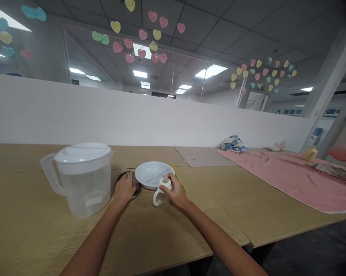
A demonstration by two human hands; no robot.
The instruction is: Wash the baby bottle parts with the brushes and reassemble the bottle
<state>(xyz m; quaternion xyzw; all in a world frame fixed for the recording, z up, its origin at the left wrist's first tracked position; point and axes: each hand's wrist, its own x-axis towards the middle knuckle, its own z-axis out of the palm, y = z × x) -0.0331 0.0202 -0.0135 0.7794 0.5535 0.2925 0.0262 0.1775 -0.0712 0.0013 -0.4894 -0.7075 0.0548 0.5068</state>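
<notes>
Near the centre of the frame, a white bottle top with a handle [165,184] – pinched between the right hand's [177,193] thumb and fingers.
The fingers are closed around its collar, clear teat upward, handle jutting lower left; just behind sits a white bowl [151,171], with a yellow-green utensil [173,167] at its right edge. The left hand [125,188] lies over a dark round dish [138,190], fingers slightly bent – whether they grip it, I cannot tell. On the left, a clear pitcher [85,188] bears a pale patch without legible text; blue Chinese characters [292,112] mark the far right, blurred, while writing on the heart-shaped notes [142,53] above is too small to read.
</notes>
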